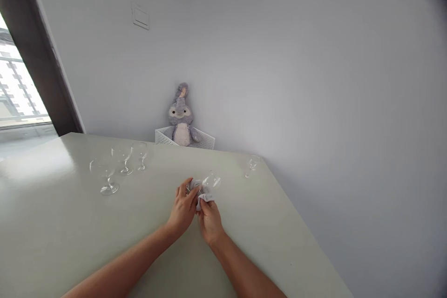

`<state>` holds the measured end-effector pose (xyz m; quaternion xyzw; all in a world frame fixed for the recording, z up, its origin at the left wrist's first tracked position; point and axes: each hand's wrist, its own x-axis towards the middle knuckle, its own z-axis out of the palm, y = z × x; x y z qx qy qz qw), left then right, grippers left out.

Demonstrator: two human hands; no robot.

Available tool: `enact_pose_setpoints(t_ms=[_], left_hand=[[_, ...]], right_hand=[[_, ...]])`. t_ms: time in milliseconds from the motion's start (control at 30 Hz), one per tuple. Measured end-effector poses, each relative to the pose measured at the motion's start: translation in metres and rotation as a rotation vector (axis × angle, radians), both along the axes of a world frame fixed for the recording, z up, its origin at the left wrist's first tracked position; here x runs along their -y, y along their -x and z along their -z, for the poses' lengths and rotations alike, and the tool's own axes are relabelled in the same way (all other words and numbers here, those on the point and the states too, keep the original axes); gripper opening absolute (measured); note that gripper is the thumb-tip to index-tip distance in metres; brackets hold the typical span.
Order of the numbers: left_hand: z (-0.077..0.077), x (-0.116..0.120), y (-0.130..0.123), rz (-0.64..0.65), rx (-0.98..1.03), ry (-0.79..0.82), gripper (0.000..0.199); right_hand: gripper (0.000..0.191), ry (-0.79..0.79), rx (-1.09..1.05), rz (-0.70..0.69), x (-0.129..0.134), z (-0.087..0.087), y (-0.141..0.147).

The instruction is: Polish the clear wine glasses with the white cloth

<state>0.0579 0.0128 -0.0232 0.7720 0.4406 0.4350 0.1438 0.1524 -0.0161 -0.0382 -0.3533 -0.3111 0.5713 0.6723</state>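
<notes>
Over the middle of the table, a clear stemmed glass (212,180) lies tilted between my hands, its bowl toward the upper right. My left hand (184,202) is closed around the foot end of this glass, which is partly covered by fingers and cloth. A white cloth (205,196) wraps about the stem and the lower bowl. My right hand (209,219) pinches that cloth, thumb on top, close beside the left fingers. How much of the stem the right fingers grip through the cloth is hidden.
To the left stand several clear stemmed glasses, among them a large one (107,174) and a smaller one (140,154). Another small glass (253,164) is near the table's far right corner. Behind the table (146,214), a plush toy (181,123) sits in a white basket (206,140) against the wall.
</notes>
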Motion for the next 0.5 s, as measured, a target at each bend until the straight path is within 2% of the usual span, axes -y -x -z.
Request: enact_pose_setpoints(t_ms=[100, 167, 267, 367, 433, 500], left_hand=[[-0.006, 0.001, 0.002, 0.054, -0.038, 0.011, 0.029], [-0.008, -0.002, 0.003, 0.138, 0.033, 0.105, 0.028], [-0.008, -0.007, 0.004, 0.261, 0.285, 0.399, 0.032], [-0.012, -0.008, 0.005, 0.323, 0.595, 0.693, 0.059], [-0.019, -0.007, 0.005, 0.307, 0.731, 0.765, 0.061], [-0.026, -0.005, 0.006, 0.262, 0.819, 0.726, 0.057]], right_hand=[[0.024, 0.005, 0.005, -0.031, -0.001, -0.003, -0.005], [0.025, 0.012, 0.046, -0.019, -0.001, -0.005, -0.009], [0.022, 0.022, 0.248, 0.017, 0.001, -0.007, -0.01], [0.018, 0.024, 0.579, 0.031, 0.006, -0.008, -0.008], [0.019, 0.001, 0.722, 0.04, 0.008, -0.01, -0.009], [0.019, -0.049, 0.76, 0.074, 0.009, -0.011, -0.011]])
